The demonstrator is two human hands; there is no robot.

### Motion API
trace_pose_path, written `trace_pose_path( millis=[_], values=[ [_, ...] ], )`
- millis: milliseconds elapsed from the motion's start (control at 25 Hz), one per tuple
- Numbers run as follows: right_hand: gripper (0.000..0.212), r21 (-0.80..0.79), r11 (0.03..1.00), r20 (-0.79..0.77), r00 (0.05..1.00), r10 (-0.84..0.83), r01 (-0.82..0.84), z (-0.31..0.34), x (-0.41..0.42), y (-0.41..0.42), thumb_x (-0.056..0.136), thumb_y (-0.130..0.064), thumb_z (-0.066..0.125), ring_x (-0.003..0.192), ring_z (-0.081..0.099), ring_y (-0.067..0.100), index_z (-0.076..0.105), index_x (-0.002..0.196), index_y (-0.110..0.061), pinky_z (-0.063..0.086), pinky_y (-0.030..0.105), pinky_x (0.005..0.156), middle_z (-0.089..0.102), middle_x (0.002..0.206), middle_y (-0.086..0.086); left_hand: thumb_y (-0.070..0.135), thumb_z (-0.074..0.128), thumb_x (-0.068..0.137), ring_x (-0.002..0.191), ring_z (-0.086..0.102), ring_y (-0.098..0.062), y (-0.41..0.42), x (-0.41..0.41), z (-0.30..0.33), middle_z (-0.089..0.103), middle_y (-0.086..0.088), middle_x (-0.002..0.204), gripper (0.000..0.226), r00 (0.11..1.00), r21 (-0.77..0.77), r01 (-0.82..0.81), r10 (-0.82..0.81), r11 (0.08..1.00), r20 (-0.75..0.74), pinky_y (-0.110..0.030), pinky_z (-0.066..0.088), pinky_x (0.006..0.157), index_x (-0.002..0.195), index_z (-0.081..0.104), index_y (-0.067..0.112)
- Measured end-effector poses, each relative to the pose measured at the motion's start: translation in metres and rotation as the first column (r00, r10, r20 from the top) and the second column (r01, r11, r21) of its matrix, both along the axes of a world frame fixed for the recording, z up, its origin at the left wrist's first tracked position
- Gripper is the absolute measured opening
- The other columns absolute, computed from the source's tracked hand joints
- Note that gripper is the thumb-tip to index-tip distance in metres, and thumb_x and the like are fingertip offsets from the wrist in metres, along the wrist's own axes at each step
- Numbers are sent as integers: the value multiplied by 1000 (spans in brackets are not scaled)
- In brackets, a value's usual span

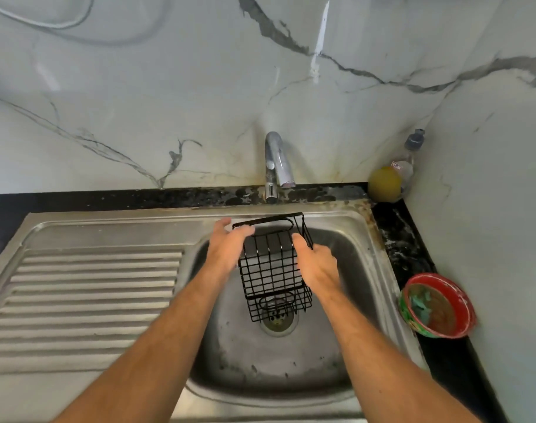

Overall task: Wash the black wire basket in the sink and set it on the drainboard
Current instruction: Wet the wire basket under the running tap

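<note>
Holding black wire basket (272, 270) mid-frame over sink (346, 227), left hand (227, 248) and right hand (318, 267) gripping opposite sides; best tilting it under faucet (277, 166), grip staying firm

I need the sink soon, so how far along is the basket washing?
Nothing looks done yet. In hand: both hands, left hand and right hand, hold the black wire basket over the sink bowl; no water shows at the faucet. Left: washing it and setting it on the drainboard.
</note>
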State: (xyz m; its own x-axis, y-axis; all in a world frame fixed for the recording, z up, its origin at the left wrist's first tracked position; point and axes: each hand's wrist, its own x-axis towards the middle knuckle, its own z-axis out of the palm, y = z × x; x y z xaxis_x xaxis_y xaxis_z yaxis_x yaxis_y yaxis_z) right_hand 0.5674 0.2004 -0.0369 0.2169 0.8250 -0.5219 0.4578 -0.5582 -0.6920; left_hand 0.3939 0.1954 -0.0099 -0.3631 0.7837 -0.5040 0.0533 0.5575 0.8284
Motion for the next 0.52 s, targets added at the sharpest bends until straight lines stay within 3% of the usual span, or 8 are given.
trace_pose_path(
  millis=[80, 200, 280, 360, 440, 520],
  values=[
    [81, 27, 999, 22, 999, 29, -30, -5, 1, 0, 74, -85, 33, 99, 64, 28, 67, 104, -18, 51, 46, 93, 70, 105, 5, 18, 62, 89, 86, 50, -11, 17, 9, 0, 55, 4, 99, 49, 998, -50, 47, -49, 998, -47, -33, 41, 76, 137, 49, 22],
    [76, 46, 997, 27, 998, 60, -62, -9, 4, 1, 81, -80, 32, 102, 63, 27, 62, 111, -18, 50, 46, 94, 69, 108, 4, 14, 59, 88, 80, 46, -5, 34, 19, 2, 53, 6, 92, 47, 996, -67, 46, -51, 997, -69, -28, 37, 68, 134, 49, 19],
    [70, 38, 995, 9, 996, 89, -89, -10, 7, 4, 90, -74, 32, 107, 60, 27, 46, 127, -17, 47, 42, 89, 63, 115, 3, 22, 63, 90, 89, 54, -11, 41, 22, 1, 59, 4, 103, 54, 996, -73, 38, -44, 997, -82, -26, 42, 77, 140, 43, 21],
    [60, 40, 992, 1, 993, 121, -121, -11, 9, 6, 95, -70, 31, 102, 60, 25, 32, 126, -18, 44, 39, 82, 61, 114, 3, 33, 68, 85, 109, 57, -23, 45, 22, -1, 61, -2, 121, 64, 993, -128, 2, -16, 992, -114, -36, 46, 99, 141, 40, 18],
    [55, 25, 979, -5, 980, 200, -200, -12, 12, 6, 93, -72, 29, 93, 61, 21, 28, 117, -23, 47, 40, 80, 64, 105, 4, 36, 66, 70, 108, 58, -29, 49, 18, -3, 66, -6, 116, 58, 990, -200, -41, 13, 979, -137, -43, 49, 100, 122, 56, 12],
    [58, -2, 969, -90, 965, 247, -248, -15, 16, 6, 84, -82, 27, 92, 63, 21, 30, 112, -31, 52, 48, 87, 64, 101, 2, 28, 58, 66, 98, 58, -30, 50, 14, -5, 66, -10, 103, 38, 994, -225, -36, 13, 974, -106, -39, 50, 86, 99, 64, 9]
  ],
)
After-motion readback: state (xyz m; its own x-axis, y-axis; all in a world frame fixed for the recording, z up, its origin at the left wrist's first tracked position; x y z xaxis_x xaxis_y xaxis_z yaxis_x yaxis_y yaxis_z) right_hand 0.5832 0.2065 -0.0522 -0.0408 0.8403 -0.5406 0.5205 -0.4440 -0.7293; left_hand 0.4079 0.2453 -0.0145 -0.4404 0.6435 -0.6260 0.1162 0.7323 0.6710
